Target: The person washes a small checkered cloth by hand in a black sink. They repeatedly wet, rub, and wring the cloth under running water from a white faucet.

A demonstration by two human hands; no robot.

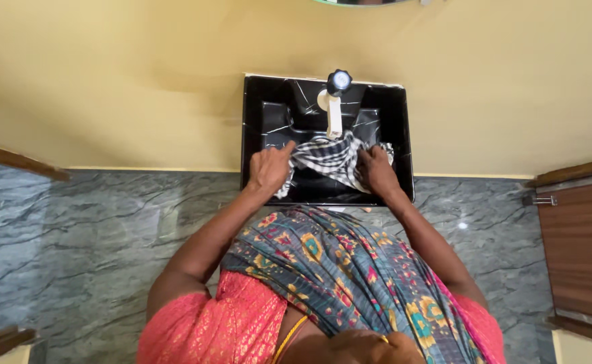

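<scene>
Both hands clutch a bunched black-and-white checked cloth.

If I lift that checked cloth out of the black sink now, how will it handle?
The checked cloth will likely be floppy: it lies bunched in folds between the left hand and right hand. It may be wet and heavy for its size, since it sits under the tap in the sink, though no water shows.
</scene>
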